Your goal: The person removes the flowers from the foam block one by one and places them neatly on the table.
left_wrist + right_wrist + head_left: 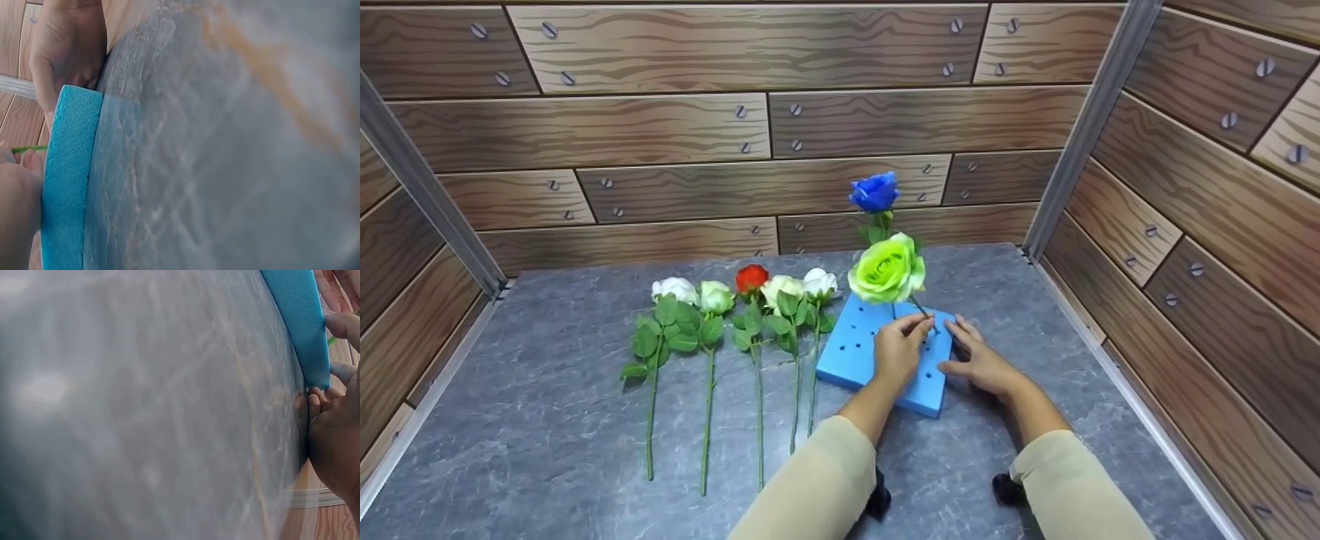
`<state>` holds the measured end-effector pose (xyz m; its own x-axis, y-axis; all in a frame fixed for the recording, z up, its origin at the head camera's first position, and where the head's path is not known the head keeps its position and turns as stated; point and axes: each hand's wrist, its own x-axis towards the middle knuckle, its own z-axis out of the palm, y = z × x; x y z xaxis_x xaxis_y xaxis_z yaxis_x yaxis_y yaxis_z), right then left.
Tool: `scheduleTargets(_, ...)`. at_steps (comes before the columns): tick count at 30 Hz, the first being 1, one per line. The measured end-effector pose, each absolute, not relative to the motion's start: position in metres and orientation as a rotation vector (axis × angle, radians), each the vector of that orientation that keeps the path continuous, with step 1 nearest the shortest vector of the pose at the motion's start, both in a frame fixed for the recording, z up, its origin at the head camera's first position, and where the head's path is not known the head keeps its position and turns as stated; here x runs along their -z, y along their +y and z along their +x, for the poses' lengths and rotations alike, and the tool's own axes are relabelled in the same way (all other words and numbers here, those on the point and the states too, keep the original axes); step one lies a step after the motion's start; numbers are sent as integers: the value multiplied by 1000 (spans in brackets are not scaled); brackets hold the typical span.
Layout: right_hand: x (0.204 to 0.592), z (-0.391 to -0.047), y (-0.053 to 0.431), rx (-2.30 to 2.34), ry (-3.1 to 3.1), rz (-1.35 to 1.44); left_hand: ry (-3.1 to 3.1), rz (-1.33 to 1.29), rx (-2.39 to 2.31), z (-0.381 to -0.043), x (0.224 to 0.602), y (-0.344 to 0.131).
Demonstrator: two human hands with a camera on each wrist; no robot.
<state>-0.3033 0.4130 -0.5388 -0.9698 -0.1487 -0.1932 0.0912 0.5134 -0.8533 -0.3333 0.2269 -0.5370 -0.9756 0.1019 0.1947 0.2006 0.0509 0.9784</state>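
In the head view, my left hand (898, 352) pinches the stem of a lime-green rose (887, 268) above a blue foam block (840, 365) dotted with holes. The stem's lower end meets the block's top near its right side; whether it sits in a hole I cannot tell. My right hand (986, 364) holds the block's right edge, thumb on top. Its other fingers curl against the block's side in the right wrist view. A blue rose (874, 193) stands upright behind the green one, its stem mostly hidden.
Left of the block, several roses lie side by side with stems toward me: a white rose (675, 289), a pale green one (715, 298), a red one (751, 279), a cream one (781, 291) and another white one (819, 283). Wood-patterned walls (660, 127) enclose the grey tabletop (562, 420).
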Motion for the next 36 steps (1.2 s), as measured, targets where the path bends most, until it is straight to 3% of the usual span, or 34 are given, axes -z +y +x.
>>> scheduleTargets(36, 539, -303, 412, 1410, 2529, -52, -2074, -419, 2148, -331, 542, 225)
